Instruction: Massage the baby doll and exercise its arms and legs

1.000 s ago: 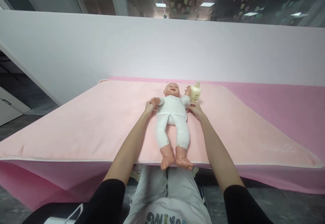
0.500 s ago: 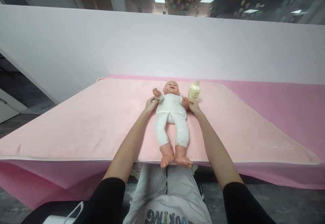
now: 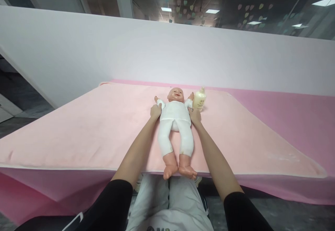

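A baby doll (image 3: 175,111) in a white suit lies on its back on the peach blanket (image 3: 104,129). Its head points away from me, and its bare feet reach over the near edge. Both of its arms are bent up, one either side of the head. My left hand (image 3: 156,111) is closed at the doll's arm on the left, the fingertips partly hidden. On the other side, my right hand (image 3: 195,116) grips the doll's other arm near the elbow. Just beyond that hand stands a pale yellow pump bottle (image 3: 199,99), close to the doll's raised hand.
Under the blanket, a pink cover (image 3: 288,116) spreads over the table and hangs down in front. A white partition (image 3: 183,56) rises along the far side, with glass above it. My legs (image 3: 154,196) are below the near edge.
The doll's arms have swung upward and outward; its hand on the right now points up beside the bottle. My hands have shifted slightly along with the arms.
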`<state>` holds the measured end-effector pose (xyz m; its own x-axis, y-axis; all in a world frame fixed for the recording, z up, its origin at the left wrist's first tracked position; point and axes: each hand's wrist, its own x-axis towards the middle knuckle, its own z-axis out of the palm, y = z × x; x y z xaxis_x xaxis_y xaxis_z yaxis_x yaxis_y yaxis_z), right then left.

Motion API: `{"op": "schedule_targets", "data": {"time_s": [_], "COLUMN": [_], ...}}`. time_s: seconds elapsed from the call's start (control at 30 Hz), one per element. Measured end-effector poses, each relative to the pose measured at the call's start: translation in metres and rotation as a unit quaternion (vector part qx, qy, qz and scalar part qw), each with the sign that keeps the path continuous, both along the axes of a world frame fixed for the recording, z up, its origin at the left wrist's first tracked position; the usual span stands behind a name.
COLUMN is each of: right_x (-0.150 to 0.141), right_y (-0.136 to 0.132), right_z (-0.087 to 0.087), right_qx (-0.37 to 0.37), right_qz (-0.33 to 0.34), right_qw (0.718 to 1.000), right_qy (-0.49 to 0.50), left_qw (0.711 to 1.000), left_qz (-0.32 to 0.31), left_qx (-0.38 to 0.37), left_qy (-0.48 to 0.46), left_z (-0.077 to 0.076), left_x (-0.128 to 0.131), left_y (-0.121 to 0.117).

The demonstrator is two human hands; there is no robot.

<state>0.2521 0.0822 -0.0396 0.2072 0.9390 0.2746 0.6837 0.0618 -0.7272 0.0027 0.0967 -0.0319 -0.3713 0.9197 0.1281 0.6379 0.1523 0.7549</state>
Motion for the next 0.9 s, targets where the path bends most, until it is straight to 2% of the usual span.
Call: {"op": "schedule_targets", "data": {"time_s": [0.07,0.13,0.23,0.33,0.4,0.5,0.63,0.77,0.9], "right_x": [-0.002,0.001,0.014,0.027,0.031,0.033,0.035,0.037,0.036], "right_y": [0.001,0.003,0.006,0.004,0.001,-0.002,-0.001,-0.001,-0.003], "right_z": [0.001,0.001,-0.003,-0.005,-0.004,-0.002,-0.002,-0.004,-0.001], "right_qx": [-0.007,0.0,-0.001,-0.028,-0.032,-0.031,-0.005,0.012,0.005], "right_qz": [-0.021,-0.013,0.061,0.156,0.188,0.193,0.17,0.153,0.193], "right_qw": [1.0,1.0,0.99,0.952,0.928,0.913,0.909,0.92,0.906], "right_qy": [-0.002,0.019,0.126,0.263,0.321,0.359,0.38,0.36,0.378], "left_qw": [1.0,0.993,0.951,0.912,0.907,0.909,0.908,0.891,0.888], "left_qz": [-0.011,-0.05,-0.131,-0.145,-0.139,-0.148,-0.16,-0.174,-0.173], "left_qx": [0.015,0.052,0.101,0.105,0.113,0.13,0.134,0.125,0.082], "left_qy": [-0.023,-0.09,-0.261,-0.368,-0.38,-0.368,-0.363,-0.399,-0.419], "left_z": [-0.001,-0.003,-0.006,-0.004,-0.001,0.005,0.006,0.002,0.001], "left_x": [-0.001,-0.003,-0.007,-0.011,-0.014,-0.017,-0.018,-0.017,-0.015], "left_y": [-0.001,-0.006,-0.015,-0.024,-0.029,-0.034,-0.035,-0.033,-0.031]}}
